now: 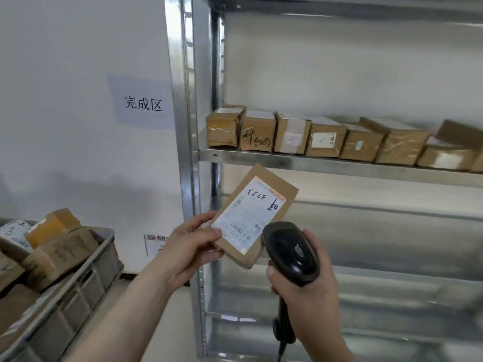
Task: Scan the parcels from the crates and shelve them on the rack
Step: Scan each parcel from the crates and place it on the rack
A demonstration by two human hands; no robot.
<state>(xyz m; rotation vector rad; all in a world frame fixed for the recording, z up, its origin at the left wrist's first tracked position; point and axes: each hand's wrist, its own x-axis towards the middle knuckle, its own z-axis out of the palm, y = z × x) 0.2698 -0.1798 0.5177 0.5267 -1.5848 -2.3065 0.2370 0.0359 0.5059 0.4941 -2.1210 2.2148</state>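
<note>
Left hand holds a flat brown parcel by its lower left corner, thumb on the face, fingers behind. Parcel tilted, white shipping label facing the camera; handwritten digits on it, printed text too blurred to read. Parcel sits in front of the rack's left upright, below the filled shelf.

Right hand is wrapped round the handle of a black handheld scanner. Scanner head points up toward the parcel's lower right edge, just beside it; contact cannot be told.

Metal rack fills the right side. One shelf carries a row of brown boxes standing side by side, some with labels or marker writing. Lower shelves are shiny metal.

Grey plastic crate at lower left, heaped with more cardboard parcels.

White wall behind, with a paper sign in printed characters and a smaller notice low down, partly hidden by the left hand.
</note>
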